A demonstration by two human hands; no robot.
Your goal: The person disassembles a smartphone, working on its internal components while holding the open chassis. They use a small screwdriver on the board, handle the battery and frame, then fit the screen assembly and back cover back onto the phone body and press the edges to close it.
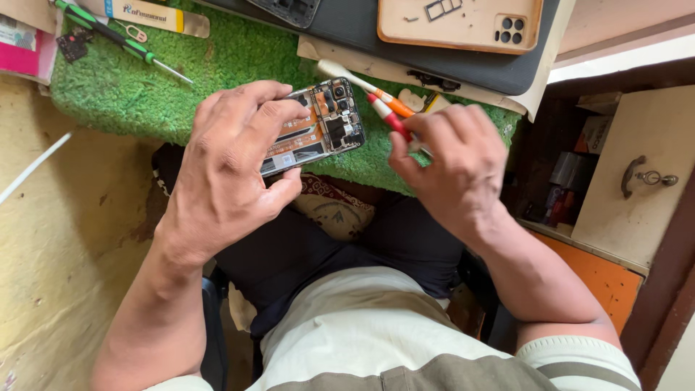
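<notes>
Fingers of my left hand (224, 174) are curling around an opened phone (316, 127) at the near edge of the green mat (239, 58). My right hand (452, 163) is pinching a red screwdriver (387, 116) beside it. A green screwdriver (119, 40) is lying near the far left corner, a beige phone cover (456, 25) beyond the far edge.

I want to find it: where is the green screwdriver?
In the head view, the green screwdriver lies at the top left on the green mat, far from both hands.
</notes>
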